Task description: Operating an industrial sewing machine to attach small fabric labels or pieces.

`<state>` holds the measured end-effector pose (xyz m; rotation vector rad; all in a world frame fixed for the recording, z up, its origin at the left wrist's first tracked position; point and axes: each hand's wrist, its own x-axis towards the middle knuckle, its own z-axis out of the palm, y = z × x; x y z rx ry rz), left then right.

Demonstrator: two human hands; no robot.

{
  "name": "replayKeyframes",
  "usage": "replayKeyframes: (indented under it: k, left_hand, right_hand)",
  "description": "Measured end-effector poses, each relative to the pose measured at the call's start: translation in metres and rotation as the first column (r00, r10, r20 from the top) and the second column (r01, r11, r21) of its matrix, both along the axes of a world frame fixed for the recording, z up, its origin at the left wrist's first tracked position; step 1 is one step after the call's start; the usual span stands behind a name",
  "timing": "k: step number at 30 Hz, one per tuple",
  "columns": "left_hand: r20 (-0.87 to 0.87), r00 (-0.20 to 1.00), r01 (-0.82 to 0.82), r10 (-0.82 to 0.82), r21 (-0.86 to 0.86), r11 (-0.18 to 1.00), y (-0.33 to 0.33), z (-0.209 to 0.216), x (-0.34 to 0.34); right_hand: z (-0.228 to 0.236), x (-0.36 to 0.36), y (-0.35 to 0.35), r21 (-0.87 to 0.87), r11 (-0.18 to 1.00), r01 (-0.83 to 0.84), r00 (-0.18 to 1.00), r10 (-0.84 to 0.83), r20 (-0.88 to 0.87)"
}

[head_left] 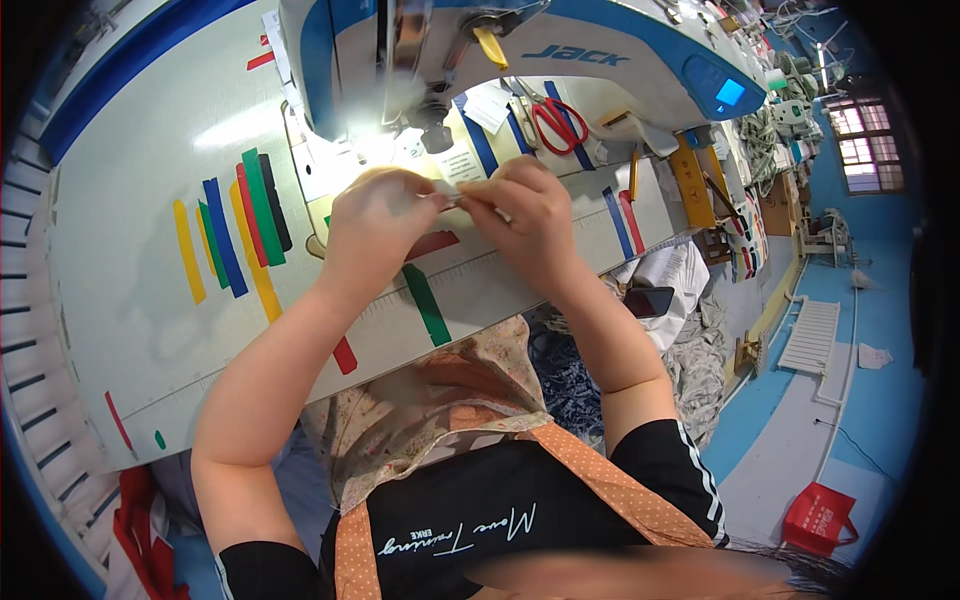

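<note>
Both my hands meet over the bed of a white and blue sewing machine (pixel 640 65), just on the near side of its lit needle area. My left hand (pixel 385 215) is closed, thumb and fingertips pinched on a small whitish piece (pixel 452 197). Across from it my right hand (pixel 528 215) pinches the same spot, fingers curled. The piece is mostly hidden by the fingertips, so its kind cannot be made out. A printed white paper (pixel 462 165) lies just beyond the fingertips. Red-handled scissors (pixel 560 128) rest to the right of the machine's needle area.
Coloured tape strips (pixel 262 205) stick to the pale tabletop (pixel 120 300) on the left. A yellow-orange box (pixel 698 190) stands at the table's right end. Below that end, a dark phone (pixel 648 301) lies on white cloth (pixel 675 265). A red bag (pixel 818 520) sits on the floor.
</note>
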<state>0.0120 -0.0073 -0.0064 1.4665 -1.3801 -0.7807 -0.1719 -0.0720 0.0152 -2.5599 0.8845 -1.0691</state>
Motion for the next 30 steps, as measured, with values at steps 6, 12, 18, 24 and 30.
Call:
replayKeyframes:
  k: [6, 12, 18, 24, 30]
  left_hand:
    - [-0.397, 0.915, 0.045, 0.077, 0.290, 0.956, 0.001, 0.014, 0.003]
    - [-0.493, 0.862, 0.043, 0.118, 0.303, 0.952, 0.000, 0.015, 0.002]
    - [-0.621, 0.774, 0.072, 0.123, 0.280, 0.957, -0.002, 0.008, 0.009]
    - [-0.798, 0.589, 0.191, 0.128, 0.291, 0.937, -0.002, 0.012, 0.010]
    - [-0.647, 0.762, 0.240, 0.022, 0.314, 0.918, -0.001, 0.011, 0.012]
  right_hand:
    - [0.007, -0.002, -0.042, -0.057, 0.989, 0.133, 0.989, -0.137, -0.060]
    - [-0.011, 0.001, -0.068, -0.284, 0.945, 0.165, 0.970, -0.207, -0.125]
    - [-0.004, -0.003, -0.057, -0.288, 0.942, 0.173, 0.981, -0.192, -0.037]
    - [0.003, -0.005, -0.034, -0.329, 0.938, 0.111, 0.993, -0.119, -0.005]
    - [-0.017, -0.004, -0.075, -0.374, 0.905, 0.204, 0.950, -0.275, -0.147]
